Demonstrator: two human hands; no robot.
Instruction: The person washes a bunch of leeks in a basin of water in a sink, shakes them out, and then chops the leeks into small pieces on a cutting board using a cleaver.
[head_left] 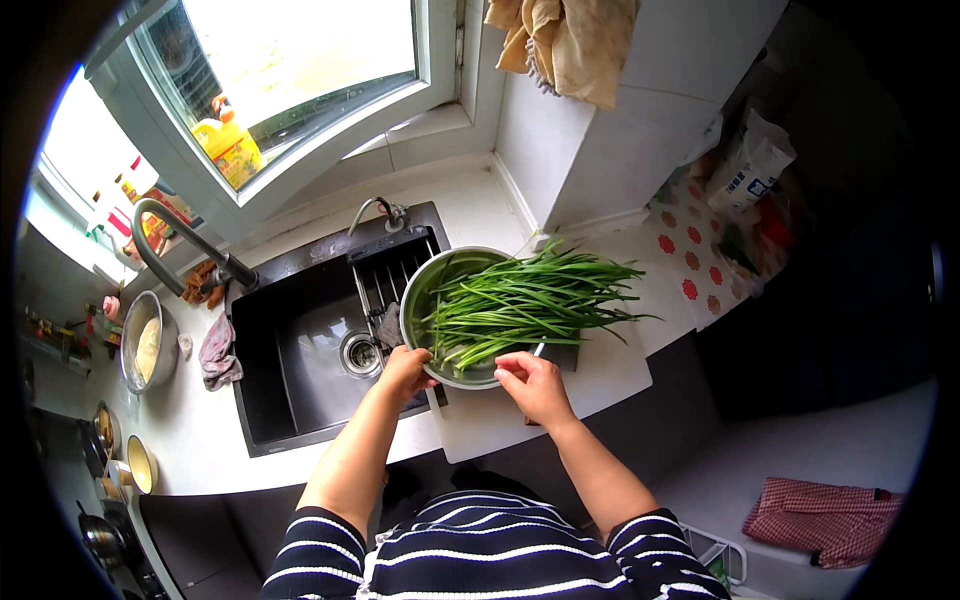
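Observation:
A round metal basin (411,287) stands at the right side of the sink. A large bunch of green chives (530,305) lies across it, stalk ends inside and leaf tips hanging past its right rim. My left hand (406,374) is closed at the basin's near left rim, fingers at the edge. At the near right rim, my right hand (534,384) is closed in a pinch beside the chives; what is between its fingertips is too small to make out. Behind its knuckles, a dark flat board (566,358) shows partly under the leaves.
The black sink (300,350) has a rack (372,285) along its right side and a tall faucet (180,240). To the left are a metal bowl (130,345) with a pale lump, a cloth (219,352) and a yellow bowl (142,464). A wall corner (575,150) juts out behind the chives.

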